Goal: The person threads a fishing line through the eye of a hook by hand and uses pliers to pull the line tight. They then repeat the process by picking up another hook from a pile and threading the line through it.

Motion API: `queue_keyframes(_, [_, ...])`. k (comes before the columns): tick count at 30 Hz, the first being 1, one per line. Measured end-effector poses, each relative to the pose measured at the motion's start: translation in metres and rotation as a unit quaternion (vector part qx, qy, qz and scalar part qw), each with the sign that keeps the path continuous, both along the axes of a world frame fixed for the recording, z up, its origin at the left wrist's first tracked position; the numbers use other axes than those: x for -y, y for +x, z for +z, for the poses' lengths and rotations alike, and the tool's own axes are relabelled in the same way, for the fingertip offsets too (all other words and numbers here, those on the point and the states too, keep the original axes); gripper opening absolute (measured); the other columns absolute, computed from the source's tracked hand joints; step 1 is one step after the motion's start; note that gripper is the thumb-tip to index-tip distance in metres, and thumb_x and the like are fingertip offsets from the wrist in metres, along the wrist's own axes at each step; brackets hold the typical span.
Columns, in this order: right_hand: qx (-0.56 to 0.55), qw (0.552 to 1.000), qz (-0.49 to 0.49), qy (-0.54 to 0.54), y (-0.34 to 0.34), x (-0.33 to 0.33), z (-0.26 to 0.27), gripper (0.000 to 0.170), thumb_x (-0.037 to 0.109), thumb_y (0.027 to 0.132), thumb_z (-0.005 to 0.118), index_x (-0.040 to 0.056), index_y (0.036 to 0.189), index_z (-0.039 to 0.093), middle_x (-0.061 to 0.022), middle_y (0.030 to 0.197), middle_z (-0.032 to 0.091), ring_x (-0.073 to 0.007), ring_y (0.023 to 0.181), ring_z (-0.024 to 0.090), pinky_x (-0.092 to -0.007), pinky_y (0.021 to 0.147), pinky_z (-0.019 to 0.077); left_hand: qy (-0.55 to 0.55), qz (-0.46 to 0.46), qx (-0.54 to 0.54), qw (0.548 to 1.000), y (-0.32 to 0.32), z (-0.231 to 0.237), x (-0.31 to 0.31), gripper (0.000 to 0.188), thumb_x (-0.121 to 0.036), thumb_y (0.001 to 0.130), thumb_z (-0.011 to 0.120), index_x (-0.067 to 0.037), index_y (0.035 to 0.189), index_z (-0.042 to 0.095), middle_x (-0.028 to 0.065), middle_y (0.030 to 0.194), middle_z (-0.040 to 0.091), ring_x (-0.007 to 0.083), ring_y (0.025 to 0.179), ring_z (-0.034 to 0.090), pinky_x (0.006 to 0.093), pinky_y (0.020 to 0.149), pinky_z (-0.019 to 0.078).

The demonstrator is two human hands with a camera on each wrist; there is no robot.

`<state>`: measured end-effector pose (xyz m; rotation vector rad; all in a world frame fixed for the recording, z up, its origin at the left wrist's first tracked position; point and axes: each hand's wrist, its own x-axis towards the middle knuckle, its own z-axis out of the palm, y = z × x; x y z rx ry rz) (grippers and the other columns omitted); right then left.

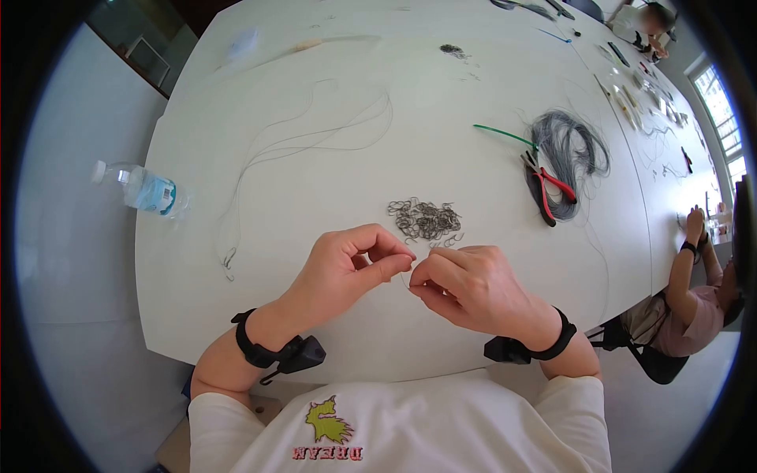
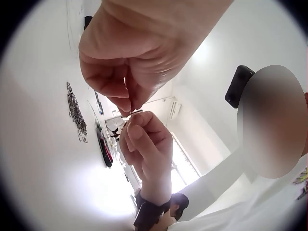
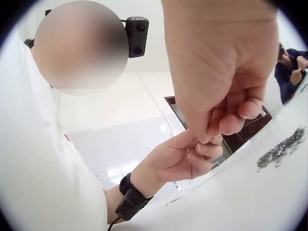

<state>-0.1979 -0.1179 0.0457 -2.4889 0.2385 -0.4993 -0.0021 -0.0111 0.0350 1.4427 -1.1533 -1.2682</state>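
Note:
Both hands meet low over the near side of the white table, fingertips almost touching. The left hand point(image 1: 343, 264) pinches something tiny between thumb and index finger; it looks like the end of a thin line, and a hook there cannot be made out. Beside it the right hand point(image 1: 481, 288) pinches with thumb and index finger, a faint line point(image 1: 404, 280) showing between the hands. In the left wrist view the left hand point(image 2: 130, 53) is above the right hand point(image 2: 150, 149). Just beyond the hands lies a pile of small dark metal hooks point(image 1: 426, 220).
Red-handled pliers point(image 1: 550, 189) lie against a grey line bundle point(image 1: 569, 142) with a green tie point(image 1: 505, 134). Long loose lines point(image 1: 315, 146) end in hooks point(image 1: 229, 258) at left, near a plastic bottle point(image 1: 154, 191). Other people sit at the right point(image 1: 694, 307) and far right.

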Motion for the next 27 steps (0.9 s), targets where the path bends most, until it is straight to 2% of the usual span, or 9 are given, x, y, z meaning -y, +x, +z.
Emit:
queue_keyframes(5, [0.005,1.000,0.002,0.004,0.002,-0.001,-0.003,0.014,0.009,0.083,0.073,0.0095,0.086,0.059,-0.0017,0.077,0.061,-0.0218,0.059,0.061,-0.0341,0.051,0.0468,0.018,0.019,-0.011,1.000,0.004,-0.002,-0.004,0.006,-0.008,0.095,0.068,-0.005,0.098,0.072,0.0053,0.100,0.073,0.0060,0.078,0.063,0.0199,0.065,0.0482])
queue_keyframes(10, [0.021,0.998,-0.056,-0.017,-0.002,0.006,0.002,0.017,0.010,0.082,0.074,0.0098,0.091,0.059,-0.0044,0.085,0.059,-0.0232,0.063,0.061,-0.0350,0.053,0.0476,-0.152,0.069,-0.140,0.976,0.013,0.008,-0.006,0.014,-0.015,0.098,0.065,-0.007,0.087,0.066,0.0165,0.120,0.069,0.0185,0.096,0.068,0.0258,0.072,0.0519])
queue_keyframes(13, [-0.033,0.994,-0.089,-0.049,-0.013,0.023,-0.001,0.015,0.011,0.084,0.073,0.0085,0.093,0.062,-0.0062,0.083,0.058,-0.0259,0.072,0.063,-0.0377,0.058,0.0494,-0.190,0.065,-0.204,0.958,0.059,0.021,-0.028,0.023,-0.033,0.098,0.067,-0.012,0.093,0.057,0.0015,0.084,0.060,0.0114,0.069,0.056,0.0234,0.061,0.0459])
queue_keyframes(14, [-0.034,0.994,-0.091,-0.049,-0.020,0.026,-0.003,0.015,0.011,0.084,0.073,0.0085,0.093,0.062,-0.0062,0.083,0.058,-0.0259,0.072,0.063,-0.0377,0.058,0.0494,-0.214,0.063,-0.234,0.946,0.080,0.024,-0.037,0.018,-0.031,0.099,0.065,-0.015,0.098,0.058,-0.0023,0.074,0.046,0.0093,0.061,0.044,0.0221,0.057,0.0414])
queue_keyframes(17, [-0.136,0.987,-0.068,-0.049,-0.032,0.021,-0.011,0.011,0.016,0.087,0.070,0.0081,0.092,0.066,-0.0072,0.082,0.061,-0.0265,0.073,0.064,-0.0395,0.060,0.0509,-0.325,0.129,-0.478,0.806,0.128,0.041,-0.056,0.020,-0.020,0.104,0.055,-0.002,0.104,0.065,0.0021,0.076,0.052,0.0106,0.062,0.048,0.0224,0.056,0.0405])
queue_keyframes(20, [-0.187,0.971,0.122,0.089,-0.031,0.009,-0.010,0.012,0.020,0.090,0.067,0.0082,0.092,0.068,-0.0075,0.083,0.065,-0.0266,0.074,0.066,-0.0402,0.062,0.0525,-0.357,0.116,-0.469,0.799,0.165,0.058,-0.068,0.026,-0.021,0.105,0.053,-0.002,0.116,0.067,-0.0005,0.078,0.051,0.0093,0.058,0.044,0.0195,0.056,0.0388])
queue_keyframes(22, [-0.223,0.929,0.173,0.240,-0.022,0.005,0.012,0.013,0.020,0.090,0.066,0.0082,0.094,0.068,-0.0065,0.087,0.067,-0.0267,0.073,0.067,-0.0399,0.063,0.0533,-0.359,0.171,-0.379,0.836,0.163,0.054,-0.071,0.027,-0.021,0.104,0.055,0.001,0.115,0.067,0.0003,0.075,0.053,0.0071,0.059,0.045,0.0190,0.057,0.0385])
queue_keyframes(24, [-0.192,0.952,0.139,0.193,-0.013,0.012,0.013,0.012,0.017,0.089,0.068,0.0070,0.096,0.068,-0.0058,0.086,0.067,-0.0250,0.070,0.068,-0.0377,0.063,0.0532,-0.228,0.265,0.021,0.937,0.138,0.044,-0.065,0.022,-0.019,0.101,0.061,-0.002,0.109,0.071,0.0007,0.072,0.060,0.0039,0.059,0.050,0.0173,0.055,0.0374])
queue_keyframes(27, [-0.039,0.998,-0.056,-0.005,0.001,0.028,0.006,0.017,0.009,0.086,0.072,0.0082,0.102,0.067,-0.0040,0.086,0.066,-0.0201,0.068,0.068,-0.0333,0.060,0.0523,0.031,0.073,0.168,0.983,0.070,0.053,-0.029,0.015,-0.015,0.094,0.067,-0.003,0.095,0.076,-0.0002,0.066,0.064,0.0034,0.057,0.055,0.0182,0.051,0.0373])
